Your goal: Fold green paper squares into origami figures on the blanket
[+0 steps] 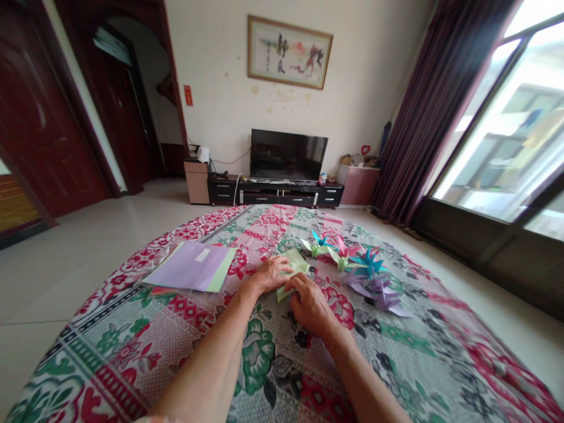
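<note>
A light green paper sheet (296, 258), partly folded, lies on the cloth-covered table in front of me. My left hand (272, 274) rests across its left side, fingers stretched out and pressing on the paper. At the near right edge, my right hand (311, 299) has its fingers curled and closed on the same sheet. Both hands cover much of the paper, so its exact folds are hidden. To the right sit several folded paper cranes: a green one (342, 262), a blue one (371, 262), a pink one (347, 248) and a purple one (385, 294).
A clear packet of coloured paper (187, 265), purple on top, lies left of my hands. The flowered tablecloth (258, 358) covers the round table. Beyond it, a television (288, 155) stands on a low cabinet (282, 195). Dark curtains (423, 117) hang by the window at right.
</note>
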A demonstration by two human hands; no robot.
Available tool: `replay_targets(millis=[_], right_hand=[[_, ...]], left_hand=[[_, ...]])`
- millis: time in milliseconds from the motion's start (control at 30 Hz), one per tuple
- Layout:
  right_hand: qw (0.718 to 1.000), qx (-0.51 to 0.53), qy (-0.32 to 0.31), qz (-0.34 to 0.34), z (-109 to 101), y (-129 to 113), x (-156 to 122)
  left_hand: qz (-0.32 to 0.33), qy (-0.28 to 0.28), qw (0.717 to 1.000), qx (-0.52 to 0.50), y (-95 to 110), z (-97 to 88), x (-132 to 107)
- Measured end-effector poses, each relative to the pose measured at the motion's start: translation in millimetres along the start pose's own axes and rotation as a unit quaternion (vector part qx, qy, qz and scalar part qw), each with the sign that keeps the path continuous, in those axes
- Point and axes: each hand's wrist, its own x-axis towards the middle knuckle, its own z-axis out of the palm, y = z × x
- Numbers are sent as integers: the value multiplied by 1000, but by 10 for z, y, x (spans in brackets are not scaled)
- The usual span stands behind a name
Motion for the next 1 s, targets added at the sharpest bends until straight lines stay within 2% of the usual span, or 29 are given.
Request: replay_targets(millis=[133,400,733,1000], right_hand=[[998,-15,34,47,19,46,-40],[997,2,60,46,69,46,-80],[999,-13,18,25,52,37,-97],[1000,-2,20,13,53,48,-98]], left_hand=[[-5,5,1000,-5,31,-13,-19],[-11,10,1000,-5,59,-25,-26],[-4,19,1000,2,33,4,-20],[15,15,999,37,34,-5,-22]])
